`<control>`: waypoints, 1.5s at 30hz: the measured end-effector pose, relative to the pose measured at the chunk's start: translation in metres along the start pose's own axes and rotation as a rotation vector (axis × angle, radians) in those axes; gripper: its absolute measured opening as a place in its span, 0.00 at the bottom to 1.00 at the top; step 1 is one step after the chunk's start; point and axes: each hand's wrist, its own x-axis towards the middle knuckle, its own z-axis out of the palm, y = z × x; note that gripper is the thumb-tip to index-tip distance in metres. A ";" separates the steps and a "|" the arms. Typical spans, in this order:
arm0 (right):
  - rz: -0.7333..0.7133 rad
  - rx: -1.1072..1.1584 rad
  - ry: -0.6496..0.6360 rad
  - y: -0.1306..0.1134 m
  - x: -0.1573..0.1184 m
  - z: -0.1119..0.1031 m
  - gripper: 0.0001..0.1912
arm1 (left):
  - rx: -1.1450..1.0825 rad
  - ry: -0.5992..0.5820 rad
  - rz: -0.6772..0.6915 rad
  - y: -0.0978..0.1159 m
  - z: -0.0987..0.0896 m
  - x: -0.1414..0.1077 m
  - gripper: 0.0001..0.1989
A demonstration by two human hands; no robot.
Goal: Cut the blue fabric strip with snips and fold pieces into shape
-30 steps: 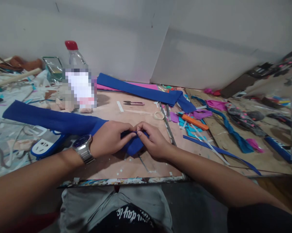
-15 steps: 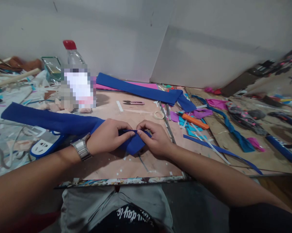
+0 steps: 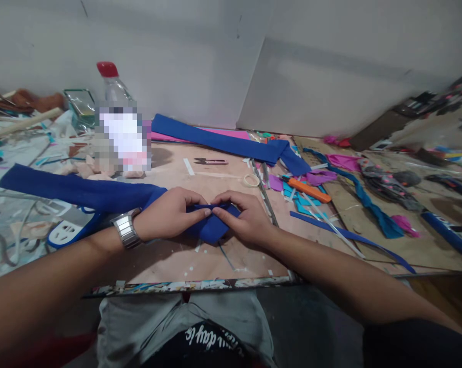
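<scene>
Blue cloth (image 3: 81,190) stretched from the counter's (image 3: 169,263) left side to its front edge's middle, over a white-and-blue power strip (image 3: 67,232). The left hand (image 3: 171,214) and, beside it, the right hand (image 3: 244,217) pinched its folded end, thumbtips together. Behind them lay small snips (image 3: 211,161); rightward, a tape ring (image 3: 250,180) and an orange cutter (image 3: 309,190).

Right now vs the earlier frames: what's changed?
Left hand turned at the wrist: the face of the watch has gone out of sight, leaving the band. The long end of the blue cloth slid slightly left and toward the person. Nothing newly taken or let go: left and right hand keep their grip. Snips and orange cutter stayed put.
</scene>
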 end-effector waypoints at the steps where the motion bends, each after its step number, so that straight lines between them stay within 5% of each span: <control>1: -0.015 0.003 0.000 0.000 0.000 0.000 0.04 | -0.016 -0.005 -0.004 -0.001 0.000 0.000 0.17; 16: -0.254 -0.028 0.030 0.002 -0.001 -0.003 0.05 | -0.264 -0.088 -0.122 0.002 -0.004 0.002 0.12; 27: -0.251 -0.085 0.033 0.003 -0.002 -0.003 0.05 | -0.271 -0.137 -0.159 0.004 -0.007 0.002 0.10; 33: -0.271 -0.103 0.027 0.003 -0.002 -0.004 0.05 | -0.271 -0.094 -0.159 0.005 -0.005 0.002 0.19; 45: -0.189 -0.114 0.030 0.003 -0.002 -0.002 0.06 | -0.321 -0.042 -0.175 -0.002 0.001 0.004 0.16</control>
